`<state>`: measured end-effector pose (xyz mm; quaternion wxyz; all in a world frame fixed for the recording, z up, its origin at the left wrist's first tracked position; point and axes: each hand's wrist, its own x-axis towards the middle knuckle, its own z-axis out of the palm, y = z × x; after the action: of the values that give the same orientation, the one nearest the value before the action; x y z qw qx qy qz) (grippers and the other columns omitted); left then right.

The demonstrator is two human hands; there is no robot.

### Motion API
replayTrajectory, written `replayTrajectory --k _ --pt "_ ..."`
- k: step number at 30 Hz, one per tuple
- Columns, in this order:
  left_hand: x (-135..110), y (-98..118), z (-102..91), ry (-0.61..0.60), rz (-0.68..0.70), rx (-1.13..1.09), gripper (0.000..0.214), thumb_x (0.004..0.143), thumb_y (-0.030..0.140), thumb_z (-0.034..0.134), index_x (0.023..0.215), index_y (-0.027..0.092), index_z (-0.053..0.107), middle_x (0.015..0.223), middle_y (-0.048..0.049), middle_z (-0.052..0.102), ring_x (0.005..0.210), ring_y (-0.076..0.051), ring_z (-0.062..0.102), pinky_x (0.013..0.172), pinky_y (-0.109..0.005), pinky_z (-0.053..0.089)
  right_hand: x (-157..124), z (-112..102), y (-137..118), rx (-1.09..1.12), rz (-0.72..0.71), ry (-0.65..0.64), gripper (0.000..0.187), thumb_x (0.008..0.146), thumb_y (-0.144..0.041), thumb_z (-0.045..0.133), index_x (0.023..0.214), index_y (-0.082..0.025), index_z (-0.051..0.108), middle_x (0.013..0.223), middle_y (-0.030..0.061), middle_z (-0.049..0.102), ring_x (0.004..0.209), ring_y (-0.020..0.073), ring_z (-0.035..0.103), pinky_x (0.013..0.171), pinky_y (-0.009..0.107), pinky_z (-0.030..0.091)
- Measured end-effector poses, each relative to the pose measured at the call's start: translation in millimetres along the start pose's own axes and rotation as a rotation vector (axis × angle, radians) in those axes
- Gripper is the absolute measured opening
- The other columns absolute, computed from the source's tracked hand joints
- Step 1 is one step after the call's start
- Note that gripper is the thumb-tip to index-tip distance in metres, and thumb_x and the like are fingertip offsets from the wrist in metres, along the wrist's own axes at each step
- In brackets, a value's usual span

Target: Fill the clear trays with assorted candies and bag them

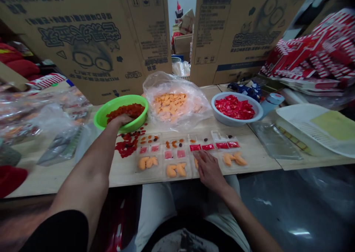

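Green bowl held light, soft red bits; your hands were apart, left hand dipped among them, right hand touching the plastic tray

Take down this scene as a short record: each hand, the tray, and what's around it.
Left hand: over the rim of a green plastic bowl of red pieces
Right hand: open, fingers on a clear compartment tray
Tray contents: orange pieces, red sachets
Nearby: white bowl of red sachets, plastic bag of orange pieces
Behind: cardboard cartons
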<state>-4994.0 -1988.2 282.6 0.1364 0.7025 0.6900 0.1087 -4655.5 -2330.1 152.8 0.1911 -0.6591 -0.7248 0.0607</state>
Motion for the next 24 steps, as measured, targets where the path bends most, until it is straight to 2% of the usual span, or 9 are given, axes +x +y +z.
replayTrajectory --k 3,9,12,14,16,18,20,23,24 --pt "8 -11 5.4 -0.115 0.033 -0.019 0.026 0.067 0.018 0.067 0.092 0.016 0.073 0.098 -0.0069 0.076 0.092 -0.027 0.068 0.086 -0.033 0.052 0 4 0 -0.011 -0.001 0.016 0.056 0.088 -0.013 0.040 0.143 -0.019 0.050 0.149 0.0148 0.047 0.140 0.0311 0.038 0.108 0.051 0.038" --pt "17 -12 16.5 -0.179 0.143 -0.076 0.037 0.067 0.004 0.057 0.100 0.014 0.071 0.097 -0.0025 0.075 0.087 -0.017 0.064 0.088 -0.024 0.049 4 -1 -5 -0.017 0.007 -0.001 0.057 0.088 -0.013 0.041 0.144 -0.020 0.049 0.149 0.0147 0.048 0.140 0.0307 0.037 0.108 0.052 0.038" --pt "14 -9 12.2 -0.038 0.091 -0.043 0.024 0.075 0.004 0.056 0.094 0.011 0.068 0.092 -0.0034 0.072 0.088 -0.018 0.061 0.094 -0.029 0.047 6 -8 -7 -0.022 0.012 -0.029 0.056 0.089 -0.012 0.040 0.144 -0.018 0.049 0.148 0.0154 0.048 0.140 0.0306 0.037 0.109 0.051 0.037" --pt "6 -1 7.5 0.137 0.054 -0.057 0.022 0.082 0.007 0.053 0.100 0.010 0.065 0.099 -0.0050 0.070 0.095 -0.020 0.059 0.100 -0.033 0.044 7 -11 -8 -0.019 0.015 -0.048 0.056 0.088 -0.012 0.040 0.143 -0.018 0.049 0.147 0.0156 0.049 0.138 0.0300 0.038 0.109 0.050 0.037" --pt "-12 15 7.9 0.299 0.070 -0.152 0.025 0.088 0.010 0.048 0.109 0.009 0.062 0.109 -0.0070 0.068 0.101 -0.021 0.058 0.102 -0.036 0.043 8 -13 -8 -0.013 0.014 -0.059 0.056 0.088 -0.012 0.041 0.143 -0.018 0.049 0.146 0.0154 0.049 0.138 0.0293 0.039 0.109 0.049 0.037" --pt "-38 41 20.0 0.350 0.143 -0.263 0.026 0.090 0.013 0.047 0.111 0.010 0.063 0.110 -0.0062 0.068 0.099 -0.019 0.060 0.099 -0.034 0.046 9 -14 -8 -0.012 0.013 -0.058 0.056 0.088 -0.012 0.040 0.143 -0.018 0.049 0.147 0.0153 0.049 0.138 0.0292 0.038 0.110 0.049 0.036" --pt "-72 76 45.9 0.229 0.264 -0.313 0.024 0.089 0.015 0.052 0.107 0.014 0.067 0.100 -0.0017 0.071 0.088 -0.015 0.062 0.089 -0.027 0.050 8 -13 -9 -0.017 0.015 -0.052 0.057 0.087 -0.011 0.040 0.143 -0.018 0.050 0.148 0.0156 0.048 0.139 0.0300 0.037 0.110 0.049 0.035" --pt "-125 132 98.9 -0.170 0.582 -0.396 0.022 0.085 0.015 0.056 0.100 0.015 0.072 0.090 -0.0024 0.073 0.080 -0.015 0.064 0.080 -0.025 0.051 7 -14 -12 -0.022 0.018 -0.057 0.057 0.086 -0.011 0.041 0.143 -0.017 0.050 0.147 0.0161 0.048 0.139 0.0309 0.037 0.110 0.049 0.035" --pt "-138 147 115.9 -0.252 0.654 -0.405 0.022 0.084 0.015 0.057 0.098 0.014 0.073 0.090 -0.0040 0.074 0.081 -0.016 0.065 0.079 -0.026 0.051 6 -14 -14 -0.022 0.020 -0.063 0.058 0.086 -0.011 0.041 0.143 -0.017 0.050 0.147 0.0161 0.048 0.138 0.0310 0.037 0.110 0.049 0.035"
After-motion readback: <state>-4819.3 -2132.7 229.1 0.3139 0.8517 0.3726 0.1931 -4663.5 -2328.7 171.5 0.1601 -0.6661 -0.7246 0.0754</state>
